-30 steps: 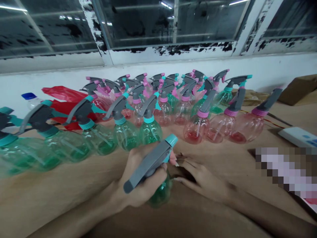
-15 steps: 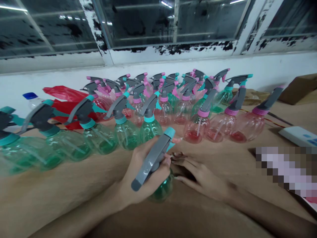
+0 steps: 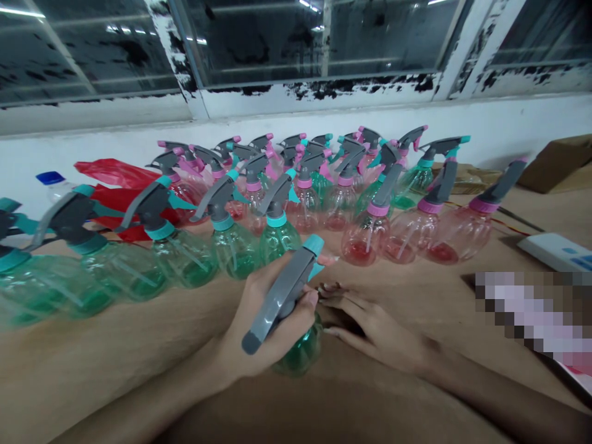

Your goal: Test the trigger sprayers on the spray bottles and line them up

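Observation:
A green spray bottle [image 3: 283,293] with a grey sprayer head and turquoise nozzle stands close in front of me. My left hand [image 3: 247,311] is wrapped round its neck just below the head, covering the collar. Green liquid shows through the lower body. To the right of that bottle, my right hand [image 3: 365,320] lies on the table with its fingers stretched out and bent slightly, holding nothing. Its fingertips are close to the bottle; whether they touch it I cannot tell.
Several green spray bottles [image 3: 185,259] line the left, with pink ones [image 3: 365,237] at the right and a mixed cluster behind. A red plastic bag [image 3: 115,200] and a blue-capped bottle [image 3: 50,179] lie at far left. Cardboard [image 3: 555,163] and a white device [image 3: 555,250] sit right.
Almost nothing differs. The whole view has shifted very slightly, and both hands keep their places around and beside the spray bottle.

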Motion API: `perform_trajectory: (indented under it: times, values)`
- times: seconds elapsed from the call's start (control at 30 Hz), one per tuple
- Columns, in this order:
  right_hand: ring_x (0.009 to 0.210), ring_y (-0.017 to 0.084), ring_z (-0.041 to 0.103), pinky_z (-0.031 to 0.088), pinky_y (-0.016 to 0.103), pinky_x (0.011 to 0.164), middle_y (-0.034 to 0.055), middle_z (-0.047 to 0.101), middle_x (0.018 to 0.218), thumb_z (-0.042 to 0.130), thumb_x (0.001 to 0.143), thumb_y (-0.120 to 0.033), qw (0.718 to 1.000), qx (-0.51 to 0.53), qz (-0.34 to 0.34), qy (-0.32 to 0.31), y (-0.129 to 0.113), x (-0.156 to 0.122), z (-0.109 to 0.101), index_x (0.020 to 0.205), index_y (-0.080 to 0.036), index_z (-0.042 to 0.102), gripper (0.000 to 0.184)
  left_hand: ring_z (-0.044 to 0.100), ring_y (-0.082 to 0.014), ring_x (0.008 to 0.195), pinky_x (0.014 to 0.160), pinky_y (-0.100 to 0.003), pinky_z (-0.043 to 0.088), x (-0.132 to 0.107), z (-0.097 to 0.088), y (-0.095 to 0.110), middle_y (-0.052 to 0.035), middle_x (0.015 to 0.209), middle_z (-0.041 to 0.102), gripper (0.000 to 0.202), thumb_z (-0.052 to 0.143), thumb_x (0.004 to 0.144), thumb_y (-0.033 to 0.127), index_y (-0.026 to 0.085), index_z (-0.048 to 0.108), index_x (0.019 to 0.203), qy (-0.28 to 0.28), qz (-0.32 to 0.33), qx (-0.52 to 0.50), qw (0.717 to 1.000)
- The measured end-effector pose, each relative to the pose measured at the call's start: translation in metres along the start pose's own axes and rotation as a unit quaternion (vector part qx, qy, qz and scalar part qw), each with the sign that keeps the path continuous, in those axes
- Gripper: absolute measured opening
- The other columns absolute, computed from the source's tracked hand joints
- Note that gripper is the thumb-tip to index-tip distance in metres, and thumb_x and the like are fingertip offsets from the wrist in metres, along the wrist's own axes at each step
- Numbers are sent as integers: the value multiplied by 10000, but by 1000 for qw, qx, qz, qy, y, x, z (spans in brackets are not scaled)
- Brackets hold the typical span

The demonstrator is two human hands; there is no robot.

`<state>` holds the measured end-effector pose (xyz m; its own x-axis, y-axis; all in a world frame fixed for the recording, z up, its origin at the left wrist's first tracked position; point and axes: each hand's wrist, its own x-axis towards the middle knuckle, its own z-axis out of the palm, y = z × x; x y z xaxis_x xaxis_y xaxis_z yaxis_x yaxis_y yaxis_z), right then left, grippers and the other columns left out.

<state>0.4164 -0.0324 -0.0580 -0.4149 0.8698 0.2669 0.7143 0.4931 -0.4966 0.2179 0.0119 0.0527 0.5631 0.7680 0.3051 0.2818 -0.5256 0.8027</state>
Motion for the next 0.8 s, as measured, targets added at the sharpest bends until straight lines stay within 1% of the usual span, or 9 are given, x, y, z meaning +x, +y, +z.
perform_trajectory:
  times: [0.17,0.23,0.37,0.5,0.67,0.8]
  values:
    - [1227,242,485,423,455,1008,97,579,1273,515,895,-354,1000,7,-6,16,0,0,1,1227,-197,503,368,568,-145,561,549,-251,480,0,1,-1,25,668,603,364,519,725,158,234,602,1071,-5,-8,0,1000]
    - [1219,242,493,432,452,1000,98,588,1260,511,897,-353,1000,8,-3,15,0,0,0,1223,-195,508,363,557,-142,548,542,-249,484,-1,0,0,25,667,604,357,516,728,172,243,601,1067,-6,-8,0,1000]
    - [1227,241,484,420,452,1012,94,588,1261,511,896,-374,1000,5,1,4,-1,1,-1,1216,-194,509,367,581,-148,564,555,-258,495,-1,-1,1,23,696,620,362,524,717,162,250,611,1057,-2,-6,2,1000]
    - [1233,236,480,418,444,1016,93,580,1273,515,894,-363,1000,9,2,11,-1,1,-1,1241,-198,495,384,569,-142,552,539,-254,485,0,-1,1,18,713,621,385,522,716,150,248,604,1080,-7,-6,-3,1000]
    - [1222,236,489,422,442,1012,102,581,1270,515,894,-368,1000,8,-1,7,-1,1,0,1219,-178,511,376,573,-142,566,573,-252,501,-1,-1,0,22,694,609,375,517,719,163,253,604,1072,-5,-8,0,1000]
    - [1227,240,484,417,454,1015,97,579,1275,520,890,-374,1000,10,-1,12,0,0,0,1221,-192,516,378,575,-144,569,582,-256,503,-1,-2,1,23,684,605,374,517,722,159,253,598,1075,-9,-11,2,1000]
